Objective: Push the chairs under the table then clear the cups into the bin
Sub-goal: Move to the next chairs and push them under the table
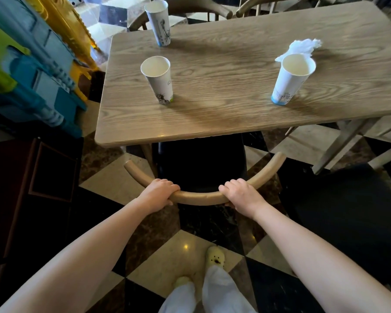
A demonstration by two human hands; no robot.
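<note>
A chair with a curved wooden back rail [201,196] and a black seat [201,159] stands at the near edge of the wooden table [235,71], its seat partly under the top. My left hand [158,193] and my right hand [240,195] both grip that rail, one on each side of its middle. Three white paper cups stand upright on the table: one at the near left [159,80], one at the far left [159,23], one at the right [289,80]. A crumpled white tissue [303,47] lies just behind the right cup.
Two more wooden chairs [190,7] sit at the table's far side. Another black-seated chair [352,199] stands on the right, out from the table. Stacked blue, green and yellow plastic items [32,64] crowd the left, above a dark cabinet [32,188]. The floor is checkered tile.
</note>
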